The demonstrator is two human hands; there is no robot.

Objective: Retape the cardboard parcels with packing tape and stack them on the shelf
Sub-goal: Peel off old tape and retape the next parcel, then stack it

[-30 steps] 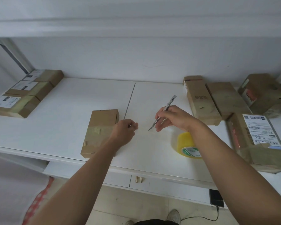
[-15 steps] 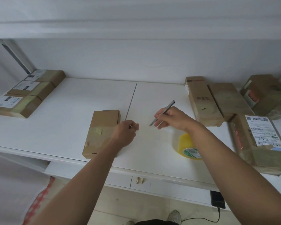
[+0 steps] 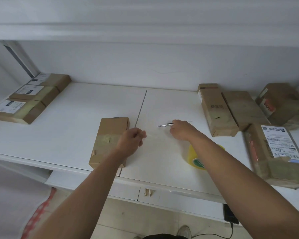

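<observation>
Cardboard parcel (image 3: 109, 141) lies just beside the left hand (image 3: 132, 140), whose curled fingers seem to pinch clear tape, likely for resealing. Right hand (image 3: 180, 130) grips a metal cutter (image 3: 165, 125); tape roll (image 3: 195, 157) sits under that forearm.

Soft, even, cool daylight fills the scene, moderately bright, with no hard glare on the white surface (image 3: 67, 128). Shadows are faint and diffuse: a pale one lies under the right hand (image 3: 180, 130), and thin dark edges sit beneath the parcels. The wide-angle lens bends straight lines near the borders, the top band is hazy, and fine label print on the right parcel (image 3: 281, 145) reads soft.
</observation>
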